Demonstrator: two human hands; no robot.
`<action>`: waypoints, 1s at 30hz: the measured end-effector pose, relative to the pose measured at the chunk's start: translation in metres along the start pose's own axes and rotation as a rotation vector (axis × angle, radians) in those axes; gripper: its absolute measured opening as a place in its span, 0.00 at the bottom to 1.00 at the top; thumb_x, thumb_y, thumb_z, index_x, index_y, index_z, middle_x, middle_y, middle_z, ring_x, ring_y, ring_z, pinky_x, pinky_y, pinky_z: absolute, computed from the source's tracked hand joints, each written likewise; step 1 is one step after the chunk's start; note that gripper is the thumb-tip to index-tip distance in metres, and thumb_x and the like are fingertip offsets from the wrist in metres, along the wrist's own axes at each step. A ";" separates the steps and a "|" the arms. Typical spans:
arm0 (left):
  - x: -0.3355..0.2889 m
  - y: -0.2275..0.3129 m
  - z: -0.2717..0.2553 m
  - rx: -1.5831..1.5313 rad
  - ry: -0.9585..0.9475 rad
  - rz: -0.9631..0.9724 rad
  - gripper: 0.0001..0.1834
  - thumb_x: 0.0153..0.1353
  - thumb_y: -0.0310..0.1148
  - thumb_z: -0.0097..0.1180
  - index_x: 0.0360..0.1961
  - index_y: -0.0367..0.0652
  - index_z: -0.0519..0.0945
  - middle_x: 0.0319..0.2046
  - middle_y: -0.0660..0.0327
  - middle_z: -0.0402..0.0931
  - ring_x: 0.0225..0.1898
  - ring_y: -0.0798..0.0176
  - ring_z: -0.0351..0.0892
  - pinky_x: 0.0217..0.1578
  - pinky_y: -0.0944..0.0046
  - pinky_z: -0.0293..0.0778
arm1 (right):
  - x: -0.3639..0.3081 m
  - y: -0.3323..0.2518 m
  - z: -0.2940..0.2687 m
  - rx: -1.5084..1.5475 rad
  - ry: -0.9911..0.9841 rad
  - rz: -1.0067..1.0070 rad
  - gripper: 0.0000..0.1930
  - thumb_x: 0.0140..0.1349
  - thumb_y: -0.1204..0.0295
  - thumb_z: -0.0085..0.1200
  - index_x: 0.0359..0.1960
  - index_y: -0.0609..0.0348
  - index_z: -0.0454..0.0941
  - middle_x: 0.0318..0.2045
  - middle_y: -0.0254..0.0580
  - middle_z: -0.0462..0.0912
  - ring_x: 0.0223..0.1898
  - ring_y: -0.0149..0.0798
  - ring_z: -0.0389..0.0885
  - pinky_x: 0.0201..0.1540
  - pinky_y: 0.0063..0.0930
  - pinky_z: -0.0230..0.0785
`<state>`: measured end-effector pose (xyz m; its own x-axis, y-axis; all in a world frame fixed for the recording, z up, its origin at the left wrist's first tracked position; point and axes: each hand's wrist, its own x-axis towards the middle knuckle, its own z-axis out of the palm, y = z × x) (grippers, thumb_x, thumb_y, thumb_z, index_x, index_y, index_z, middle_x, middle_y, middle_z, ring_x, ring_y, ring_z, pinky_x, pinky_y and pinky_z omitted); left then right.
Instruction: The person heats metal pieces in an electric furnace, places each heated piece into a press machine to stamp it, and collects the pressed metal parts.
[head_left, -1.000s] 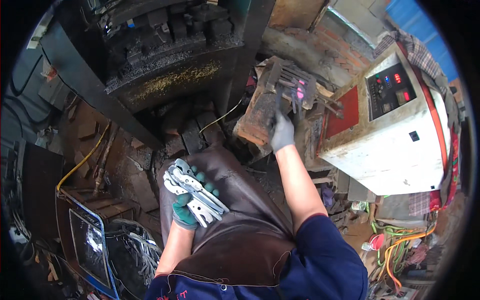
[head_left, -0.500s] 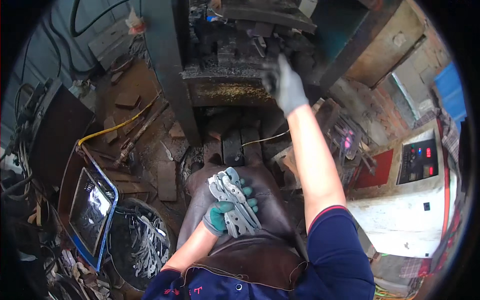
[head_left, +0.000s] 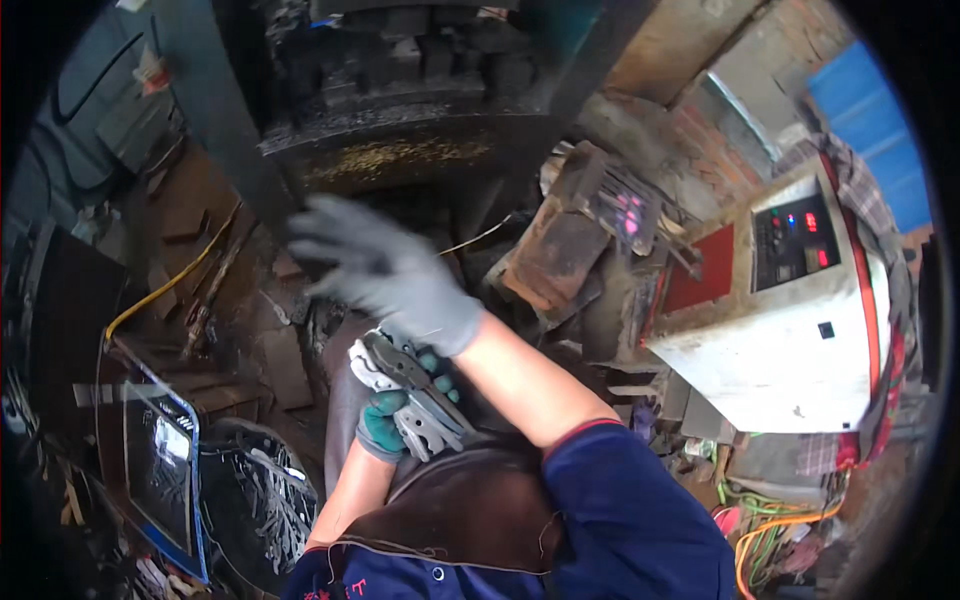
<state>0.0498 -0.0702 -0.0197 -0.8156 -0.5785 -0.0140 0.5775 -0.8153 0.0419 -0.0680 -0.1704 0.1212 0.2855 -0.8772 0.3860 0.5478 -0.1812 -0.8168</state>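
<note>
My left hand (head_left: 382, 424), in a green and grey glove, is closed around a bundle of flat grey metal pieces (head_left: 428, 418) with holes and scalloped ends, above my brown apron (head_left: 455, 505). My right hand (head_left: 385, 268), in a grey glove, passes just beyond the bundle, palm down. Its fingers are spread and slightly smeared by motion, and nothing shows in them. The right wrist and glove partly cover the bundle's far end.
A dark machine (head_left: 390, 165) with a sooty bed stands ahead. On the right are a brick block (head_left: 560, 255), glowing pink pieces (head_left: 628, 212) and a white control cabinet (head_left: 770, 370). Similar metal pieces (head_left: 285, 515) fill a round tub at lower left, beside a blue-edged frame (head_left: 197, 480).
My right hand has come back from the machine bed, moving left and nearer to the bundle. The view has turned to the right. My left hand keeps its hold on the metal pieces.
</note>
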 end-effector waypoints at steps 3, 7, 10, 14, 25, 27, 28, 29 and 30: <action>0.000 -0.005 0.018 0.041 0.050 0.128 0.39 0.45 0.31 0.67 0.61 0.53 0.64 0.53 0.62 0.71 0.52 0.52 0.74 0.56 0.48 0.69 | -0.098 -0.011 -0.110 -0.017 0.878 0.129 0.13 0.63 0.64 0.50 0.46 0.57 0.70 0.35 0.38 0.73 0.37 0.33 0.74 0.39 0.26 0.71; 0.004 -0.009 0.026 0.063 0.076 0.133 0.38 0.44 0.30 0.67 0.59 0.51 0.65 0.51 0.63 0.72 0.51 0.53 0.75 0.54 0.49 0.71 | -0.212 -0.051 -0.213 -0.014 1.536 0.149 0.24 0.65 0.44 0.40 0.25 0.50 0.73 0.17 0.27 0.72 0.12 0.25 0.64 0.13 0.18 0.53; 0.005 -0.009 0.026 0.070 0.067 0.130 0.37 0.44 0.31 0.67 0.59 0.51 0.66 0.51 0.63 0.73 0.51 0.54 0.74 0.54 0.50 0.71 | -0.212 -0.073 -0.233 -0.291 1.590 0.164 0.24 0.66 0.46 0.39 0.28 0.52 0.75 0.15 0.28 0.71 0.13 0.26 0.64 0.15 0.18 0.52; -0.001 -0.008 0.023 0.079 0.105 0.140 0.38 0.45 0.32 0.66 0.60 0.52 0.64 0.51 0.64 0.72 0.52 0.54 0.74 0.55 0.50 0.70 | -0.233 -0.055 -0.223 -0.377 1.537 0.029 0.18 0.67 0.54 0.43 0.29 0.52 0.76 0.16 0.28 0.70 0.14 0.24 0.64 0.17 0.17 0.52; -0.003 -0.001 0.009 -0.057 0.008 0.112 0.38 0.48 0.22 0.59 0.62 0.50 0.63 0.56 0.58 0.70 0.56 0.48 0.70 0.59 0.45 0.64 | 0.041 -0.056 -0.107 -0.241 0.774 0.137 0.15 0.64 0.59 0.48 0.26 0.56 0.71 0.14 0.27 0.64 0.13 0.24 0.58 0.14 0.18 0.45; -0.002 -0.002 0.012 -0.057 0.011 0.121 0.38 0.47 0.22 0.58 0.62 0.49 0.63 0.56 0.58 0.71 0.56 0.48 0.71 0.59 0.45 0.64 | 0.085 -0.055 -0.104 -0.325 0.828 0.163 0.16 0.59 0.59 0.52 0.22 0.58 0.73 0.13 0.31 0.69 0.11 0.27 0.64 0.13 0.22 0.50; -0.002 -0.003 0.012 -0.059 0.012 0.131 0.38 0.47 0.22 0.58 0.62 0.49 0.63 0.56 0.58 0.71 0.56 0.48 0.71 0.59 0.45 0.64 | 0.102 -0.053 -0.104 -0.324 0.819 0.168 0.16 0.59 0.59 0.52 0.22 0.58 0.73 0.13 0.31 0.69 0.11 0.27 0.64 0.13 0.22 0.50; -0.003 -0.003 0.012 -0.067 0.002 0.134 0.38 0.47 0.21 0.58 0.63 0.49 0.62 0.56 0.57 0.70 0.56 0.48 0.71 0.59 0.45 0.64 | 0.118 -0.052 -0.104 -0.338 0.842 0.214 0.15 0.61 0.59 0.50 0.24 0.57 0.74 0.14 0.29 0.68 0.13 0.26 0.64 0.14 0.21 0.51; -0.003 -0.003 0.012 -0.076 -0.010 0.135 0.39 0.47 0.21 0.58 0.63 0.49 0.62 0.56 0.57 0.70 0.56 0.48 0.71 0.58 0.45 0.65 | 0.129 -0.050 -0.106 -0.354 0.866 0.259 0.15 0.63 0.59 0.48 0.26 0.56 0.74 0.14 0.28 0.68 0.14 0.25 0.64 0.15 0.19 0.51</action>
<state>0.0505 -0.0655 -0.0083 -0.7305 -0.6830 -0.0029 0.6827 -0.7300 -0.0326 -0.1419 -0.3216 0.1669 -0.3914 -0.9067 -0.1573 0.2404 0.0643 -0.9685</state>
